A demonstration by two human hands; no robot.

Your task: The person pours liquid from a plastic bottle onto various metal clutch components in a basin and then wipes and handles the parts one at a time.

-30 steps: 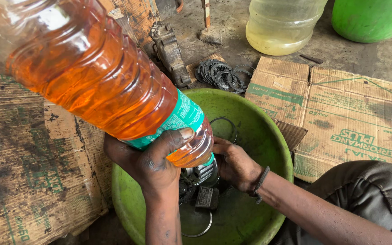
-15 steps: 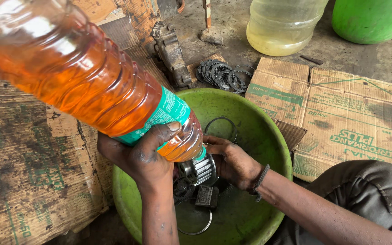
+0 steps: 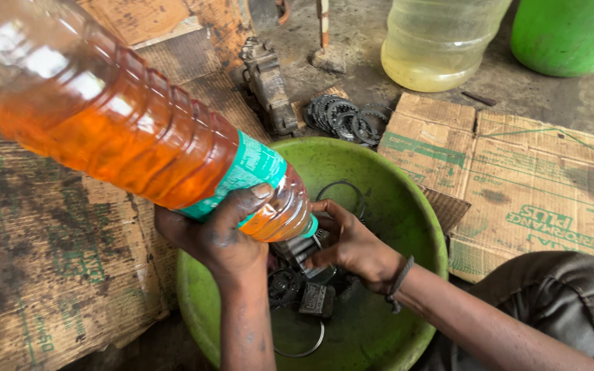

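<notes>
My left hand (image 3: 221, 233) grips the neck end of a large clear plastic bottle (image 3: 118, 130) of orange liquid with a teal label, tilted mouth-down over a green plastic basin (image 3: 414, 220). Inside the basin, my right hand (image 3: 352, 244) holds a dark metal part (image 3: 300, 247) right under the bottle's mouth. Below them in the basin lie a bearing-like round part (image 3: 284, 285), a small dark block (image 3: 316, 299) and thin metal rings (image 3: 297, 336), sitting in dark liquid.
Flattened cardboard (image 3: 531, 185) covers the ground to the right, and oil-stained cardboard (image 3: 42, 275) to the left. Behind the basin lie a stack of toothed metal discs (image 3: 345, 117) and a metal casting (image 3: 266, 82). A clear jug of yellowish liquid (image 3: 441, 41) and a green container (image 3: 572, 34) stand at the back.
The bottle has swung lower and slightly left, with its mouth staying over the part in my right hand. Both hands stay in the basin.
</notes>
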